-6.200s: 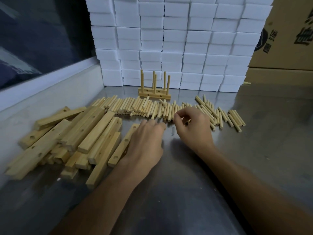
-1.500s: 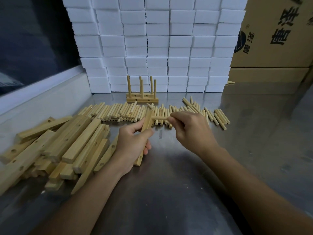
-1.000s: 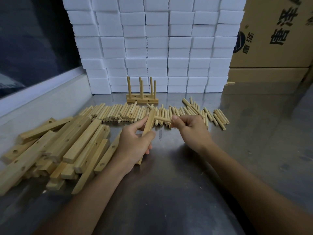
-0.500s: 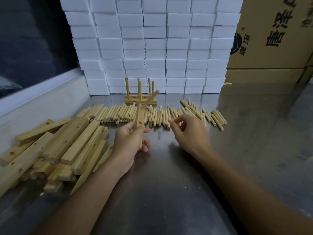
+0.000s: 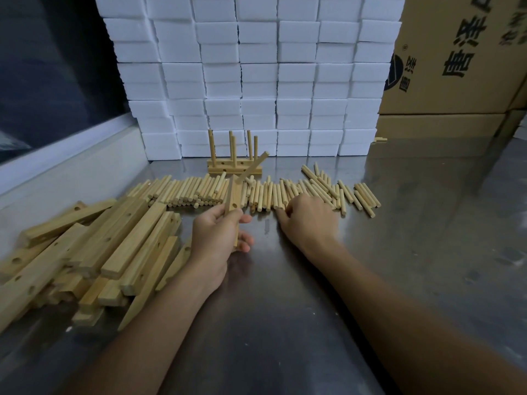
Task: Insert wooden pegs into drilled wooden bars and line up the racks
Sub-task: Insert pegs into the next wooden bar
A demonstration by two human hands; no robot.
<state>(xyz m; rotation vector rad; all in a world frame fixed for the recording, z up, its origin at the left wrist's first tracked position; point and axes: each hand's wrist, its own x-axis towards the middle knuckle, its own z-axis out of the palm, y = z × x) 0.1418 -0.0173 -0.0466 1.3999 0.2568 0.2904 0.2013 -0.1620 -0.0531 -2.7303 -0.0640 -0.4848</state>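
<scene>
Just left of centre, your left hand (image 5: 218, 238) grips the pale drilled wooden bar (image 5: 233, 205) upright, one round peg (image 5: 252, 167) slanting from its top, holes toward you. Your right hand (image 5: 309, 220), fingers curled, reaches the loose peg row (image 5: 285, 192) beside it; whether it pinches one, I cannot tell. Behind stands a finished rack (image 5: 234, 166); spare bars (image 5: 94, 252) crowd the surface (image 5: 285, 323) lower left.
</scene>
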